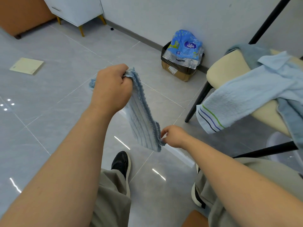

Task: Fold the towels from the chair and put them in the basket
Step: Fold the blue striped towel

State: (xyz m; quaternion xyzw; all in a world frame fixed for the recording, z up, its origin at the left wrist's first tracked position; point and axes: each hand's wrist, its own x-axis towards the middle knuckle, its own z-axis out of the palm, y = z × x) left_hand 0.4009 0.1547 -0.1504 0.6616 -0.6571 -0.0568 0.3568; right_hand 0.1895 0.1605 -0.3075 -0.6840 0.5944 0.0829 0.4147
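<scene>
A small blue striped towel (143, 118) hangs folded in the air over the floor. My left hand (111, 90) grips its upper end in a fist. My right hand (174, 136) pinches its lower corner. At the right stands a chair (229, 69) with a cream seat and black legs. A light blue towel (242, 99) with coloured stripes near its end drapes over the seat's front edge. Darker blue towels (252, 54) lie under and behind it. No basket is in view.
A cardboard box (178, 71) with a blue plastic pack on top stands by the wall. A pale flat book (27, 66) lies on the grey tiled floor at left. A white cabinet (77, 10) on gold legs stands far left. My feet and legs are below.
</scene>
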